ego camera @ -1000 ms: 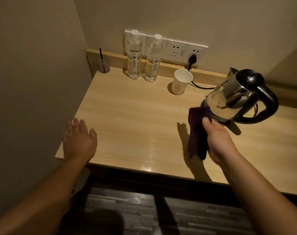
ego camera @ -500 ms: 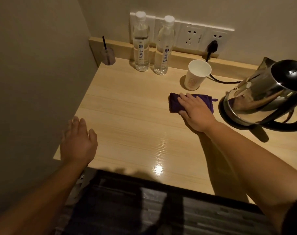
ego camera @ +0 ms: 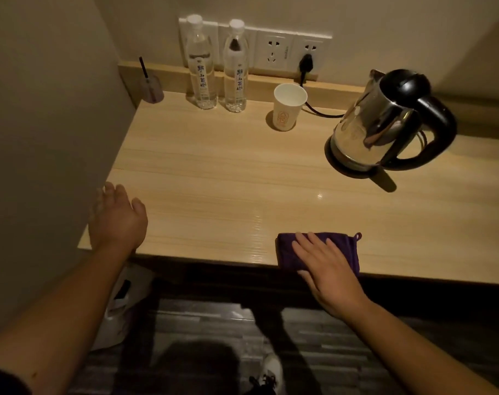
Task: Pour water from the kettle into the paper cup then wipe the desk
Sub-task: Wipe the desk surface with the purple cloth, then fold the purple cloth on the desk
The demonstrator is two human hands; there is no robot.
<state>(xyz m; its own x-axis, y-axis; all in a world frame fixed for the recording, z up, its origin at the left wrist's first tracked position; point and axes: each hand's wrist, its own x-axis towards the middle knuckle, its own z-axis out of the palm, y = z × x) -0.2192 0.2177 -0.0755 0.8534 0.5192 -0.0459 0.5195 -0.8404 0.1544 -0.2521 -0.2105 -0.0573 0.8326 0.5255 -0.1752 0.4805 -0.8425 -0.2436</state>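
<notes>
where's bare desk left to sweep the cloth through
Free: the wide middle of the desk, between left hand, purple cloth, paper cup and kettle. Crowded: the back edge, with two water bottles, cup and cord.

1. Both forearms are bare to the left hand (ego camera: 116, 220) and right hand (ego camera: 326, 269).
2. A dark sleeve edge (ego camera: 3, 380) shows at the left upper arm.
3. A white shoe (ego camera: 271, 372) with dark laces shows below.

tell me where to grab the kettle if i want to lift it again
Take the kettle by its black loop handle, reaching in from the right. The handle sticks out that way, clear of the steel body, with the spout facing left toward the paper cup.
</notes>
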